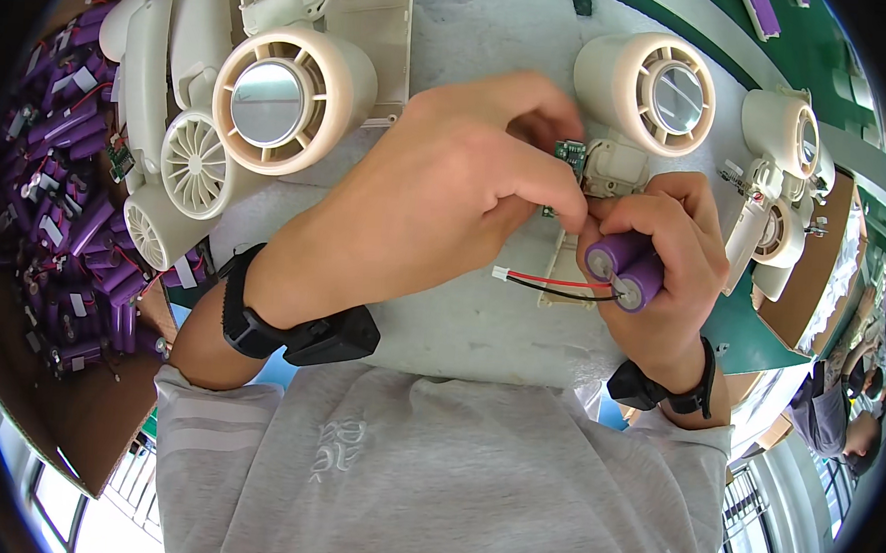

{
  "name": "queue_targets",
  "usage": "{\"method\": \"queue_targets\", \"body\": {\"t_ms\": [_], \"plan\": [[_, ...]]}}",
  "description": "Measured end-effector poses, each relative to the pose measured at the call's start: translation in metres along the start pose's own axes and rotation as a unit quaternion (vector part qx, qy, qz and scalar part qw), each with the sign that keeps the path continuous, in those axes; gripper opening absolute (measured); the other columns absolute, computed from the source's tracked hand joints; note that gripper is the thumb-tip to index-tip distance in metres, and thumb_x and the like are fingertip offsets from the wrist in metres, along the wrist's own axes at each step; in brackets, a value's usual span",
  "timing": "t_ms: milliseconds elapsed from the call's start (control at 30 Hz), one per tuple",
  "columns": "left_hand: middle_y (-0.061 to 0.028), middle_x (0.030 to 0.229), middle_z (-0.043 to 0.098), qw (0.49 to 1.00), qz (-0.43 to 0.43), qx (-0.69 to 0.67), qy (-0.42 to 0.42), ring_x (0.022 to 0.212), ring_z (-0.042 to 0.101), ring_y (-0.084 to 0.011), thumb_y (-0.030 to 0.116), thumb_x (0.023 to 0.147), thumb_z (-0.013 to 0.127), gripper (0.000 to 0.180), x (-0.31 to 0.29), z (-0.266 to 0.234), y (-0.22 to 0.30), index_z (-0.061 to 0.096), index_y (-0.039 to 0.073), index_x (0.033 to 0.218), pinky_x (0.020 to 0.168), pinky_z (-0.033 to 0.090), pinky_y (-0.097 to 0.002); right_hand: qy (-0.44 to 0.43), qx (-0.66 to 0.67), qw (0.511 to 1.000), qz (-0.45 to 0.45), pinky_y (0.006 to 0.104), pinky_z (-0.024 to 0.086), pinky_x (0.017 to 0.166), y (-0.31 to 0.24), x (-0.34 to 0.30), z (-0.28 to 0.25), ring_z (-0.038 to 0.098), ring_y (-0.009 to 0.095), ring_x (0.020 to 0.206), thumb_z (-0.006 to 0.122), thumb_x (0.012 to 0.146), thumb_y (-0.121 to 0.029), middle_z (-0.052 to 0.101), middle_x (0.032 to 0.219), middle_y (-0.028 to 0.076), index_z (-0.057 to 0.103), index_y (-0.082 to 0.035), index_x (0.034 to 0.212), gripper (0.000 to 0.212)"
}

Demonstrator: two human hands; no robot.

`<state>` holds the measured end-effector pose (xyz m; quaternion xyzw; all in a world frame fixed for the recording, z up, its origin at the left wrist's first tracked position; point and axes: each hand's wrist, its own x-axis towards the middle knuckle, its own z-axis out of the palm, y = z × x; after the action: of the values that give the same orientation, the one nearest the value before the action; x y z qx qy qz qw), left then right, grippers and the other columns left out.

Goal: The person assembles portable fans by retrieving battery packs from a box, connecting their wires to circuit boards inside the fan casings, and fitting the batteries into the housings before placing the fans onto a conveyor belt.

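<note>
My right hand (664,258) grips a pack of two purple cylindrical battery cells (626,268), their ends facing me. Red and black wires (553,285) with a small white plug run left from the pack. My left hand (447,192) reaches across, fingertips pinched at a small green circuit board (571,151) beside the cream fan housing (645,97). The two hands touch near the thumb tips. Part of the board and the housing's base is hidden behind my fingers.
Several cream fan housings and grilles (272,92) lie piled at the upper left, more fan parts (781,174) at the right. A cardboard box (85,418) at the left holds many purple battery packs (66,207). Another person sits at the far right edge (852,398).
</note>
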<state>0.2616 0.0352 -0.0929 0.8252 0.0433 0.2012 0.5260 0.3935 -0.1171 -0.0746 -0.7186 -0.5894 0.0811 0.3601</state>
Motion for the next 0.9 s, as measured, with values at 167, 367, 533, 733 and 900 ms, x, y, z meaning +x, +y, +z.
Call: {"method": "queue_targets", "body": {"t_ms": [167, 367, 533, 733, 900], "plan": [[-0.0081, 0.089, 0.061, 0.998, -0.047, -0.014, -0.050, 0.076, 0.062, -0.0215, -0.013, 0.065, 0.066, 0.029, 0.000, -0.001, 0.013, 0.069, 0.007, 0.087, 0.067, 0.049, -0.0281, -0.003, -0.010, 1.000, -0.011, 0.0312, 0.045, 0.059, -0.002, 0.000, -0.001, 0.055, 0.023, 0.071, 0.075, 0.052, -0.001, 0.064, 0.071, -0.001, 0.062, -0.009, 0.078, 0.030], [-0.0089, 0.089, 0.063, 0.995, -0.059, -0.073, -0.015, 0.075, 0.062, -0.0212, -0.012, 0.064, 0.068, 0.027, 0.008, 0.006, 0.011, 0.068, 0.005, 0.085, 0.066, 0.049, -0.0278, -0.002, 0.002, 1.000, -0.022, 0.0307, 0.044, 0.058, 0.004, -0.002, -0.008, 0.055, 0.022, 0.072, 0.077, 0.055, 0.003, 0.061, 0.071, 0.003, 0.062, -0.007, 0.079, 0.030], [-0.0091, 0.090, 0.064, 0.998, -0.027, -0.037, -0.042, 0.077, 0.062, -0.0211, -0.012, 0.064, 0.068, 0.028, 0.012, 0.005, 0.011, 0.067, 0.004, 0.087, 0.067, 0.049, -0.0284, 0.011, -0.005, 0.999, -0.031, 0.0296, 0.044, 0.057, 0.007, -0.004, -0.012, 0.055, 0.021, 0.072, 0.080, 0.058, 0.005, 0.060, 0.073, 0.005, 0.062, -0.005, 0.080, 0.030], [-0.0095, 0.091, 0.063, 0.996, -0.039, -0.046, -0.066, 0.077, 0.062, -0.0182, -0.009, 0.065, 0.071, 0.027, 0.021, 0.005, 0.016, 0.067, 0.004, 0.089, 0.067, 0.049, -0.0262, 0.062, 0.069, 0.996, -0.016, 0.0294, 0.046, 0.055, 0.019, -0.004, -0.018, 0.057, 0.020, 0.066, 0.079, 0.060, -0.004, 0.063, 0.073, 0.003, 0.063, -0.007, 0.083, 0.028], [-0.0100, 0.095, 0.061, 0.985, -0.096, -0.115, -0.082, 0.078, 0.060, -0.0165, -0.002, 0.072, 0.074, 0.021, 0.026, 0.004, 0.027, 0.065, 0.001, 0.091, 0.068, 0.048, -0.0259, 0.102, 0.153, 0.982, 0.035, 0.0283, 0.045, 0.054, 0.014, 0.000, -0.032, 0.057, 0.019, 0.062, 0.082, 0.069, -0.013, 0.063, 0.076, 0.008, 0.064, -0.004, 0.094, 0.033]]}}
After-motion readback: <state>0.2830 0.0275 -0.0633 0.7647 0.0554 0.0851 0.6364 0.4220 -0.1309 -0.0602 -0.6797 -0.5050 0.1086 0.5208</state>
